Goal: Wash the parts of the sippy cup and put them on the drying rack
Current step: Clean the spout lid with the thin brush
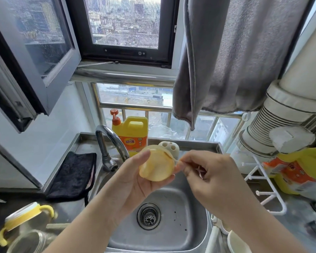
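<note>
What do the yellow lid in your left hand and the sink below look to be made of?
Lid: likely translucent plastic, pale yellow and glossy; light passes through it and its rim is smoothly moulded. The left hand cups it while the right hand pinches something thin at its edge. Sink: probably stainless steel, brushed grey with soft reflections and a pressed, rounded basin.

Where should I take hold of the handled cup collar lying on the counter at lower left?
Take the cup collar by its upper yellow loop handle, coming from the right, the sink side. It lies tilted with that handle sticking out free toward the sink, open enough for a grip; the lower handle sits by the clear cup body. Both hands are busy over the sink with the yellow lid.
</note>
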